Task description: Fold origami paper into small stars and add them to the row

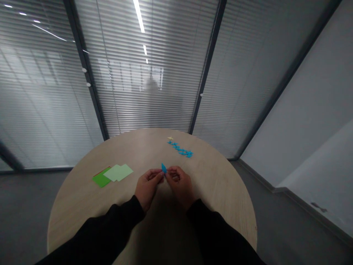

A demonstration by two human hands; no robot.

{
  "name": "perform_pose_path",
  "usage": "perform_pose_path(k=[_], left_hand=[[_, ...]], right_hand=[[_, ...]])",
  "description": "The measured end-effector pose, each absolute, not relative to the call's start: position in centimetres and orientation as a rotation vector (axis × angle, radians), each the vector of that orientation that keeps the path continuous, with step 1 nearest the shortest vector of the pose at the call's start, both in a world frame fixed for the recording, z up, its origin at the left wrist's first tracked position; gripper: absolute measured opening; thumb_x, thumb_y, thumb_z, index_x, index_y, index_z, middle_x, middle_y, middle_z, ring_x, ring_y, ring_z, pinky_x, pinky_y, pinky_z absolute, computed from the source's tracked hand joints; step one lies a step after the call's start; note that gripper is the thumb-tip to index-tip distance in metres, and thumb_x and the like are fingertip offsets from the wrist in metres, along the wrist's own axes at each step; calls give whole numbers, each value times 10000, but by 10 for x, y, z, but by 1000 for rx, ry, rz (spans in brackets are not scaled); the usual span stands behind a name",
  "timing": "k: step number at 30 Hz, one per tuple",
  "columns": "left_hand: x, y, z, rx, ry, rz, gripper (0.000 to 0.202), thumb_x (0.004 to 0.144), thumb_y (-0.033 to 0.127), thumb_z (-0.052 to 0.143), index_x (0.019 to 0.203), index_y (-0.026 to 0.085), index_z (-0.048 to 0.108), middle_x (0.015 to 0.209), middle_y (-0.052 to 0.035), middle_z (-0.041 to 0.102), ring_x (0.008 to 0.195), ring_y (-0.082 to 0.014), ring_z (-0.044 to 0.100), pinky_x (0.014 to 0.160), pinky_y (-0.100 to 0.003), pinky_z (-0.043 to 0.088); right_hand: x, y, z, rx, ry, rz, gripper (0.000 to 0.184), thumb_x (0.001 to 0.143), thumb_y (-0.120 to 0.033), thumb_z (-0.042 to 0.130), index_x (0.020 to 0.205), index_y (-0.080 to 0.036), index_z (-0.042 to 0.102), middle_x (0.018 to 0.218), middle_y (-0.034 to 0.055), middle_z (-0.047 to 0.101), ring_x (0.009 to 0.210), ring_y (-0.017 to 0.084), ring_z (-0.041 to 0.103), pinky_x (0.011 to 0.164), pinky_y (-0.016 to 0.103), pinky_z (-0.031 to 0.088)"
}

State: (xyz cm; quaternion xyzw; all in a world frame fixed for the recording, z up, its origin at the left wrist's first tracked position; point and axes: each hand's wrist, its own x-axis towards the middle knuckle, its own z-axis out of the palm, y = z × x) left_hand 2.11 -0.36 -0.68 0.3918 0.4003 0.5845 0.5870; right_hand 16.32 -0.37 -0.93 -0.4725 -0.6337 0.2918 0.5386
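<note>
A small piece of folded blue paper stands between my two hands, its pointed end up. My left hand pinches it from the left with thumb and fingers. From the other side, my right hand grips it low down, the fingers curled in. The fingertips cover its lower part. Beyond my hands, several small folded blue paper pieces lie in a slanting row, and a pale yellow folded paper piece sits at the row's far end.
Left of my hands, light green paper sheets overlap a bright green sheet with a reddish edge. Everything lies on a round wooden table. Behind it stands a glass partition with blinds; a white wall is at the right.
</note>
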Motion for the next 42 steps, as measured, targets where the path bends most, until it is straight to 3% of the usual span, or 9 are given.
perform_pose_path(k=[10,23,34,42], left_hand=[[20,-6,-5,1056,1057,1390,331,705,395,823,903,143,740,822,-68,768,747,-160,673,707,-273,511],[24,-6,-6,929,909,1370,398,681,367,848,980,145,706,894,-77,780,839,-189,715,814,-320,543],[25,-7,-4,983,959,1387,323,661,341,846,877,143,711,843,-61,768,788,-170,691,773,-285,525],[22,-4,-5,1014,897,1243,339,677,397,833,857,144,697,778,-47,746,681,-142,657,668,-259,492]], right_hand=[[163,-8,-5,-1161,-1684,446,204,925,-309,585,1072,-216,690,927,63,727,717,176,637,633,284,499],[161,-11,-2,-1204,-1649,420,129,906,-296,593,932,-197,672,827,47,708,636,157,602,600,279,469],[157,-11,-1,-1131,-1669,185,67,851,-214,584,839,-190,645,823,29,604,659,137,541,592,245,451],[161,-10,-2,-1112,-1637,325,81,844,-221,572,806,-178,628,747,16,622,618,128,559,564,231,441]])
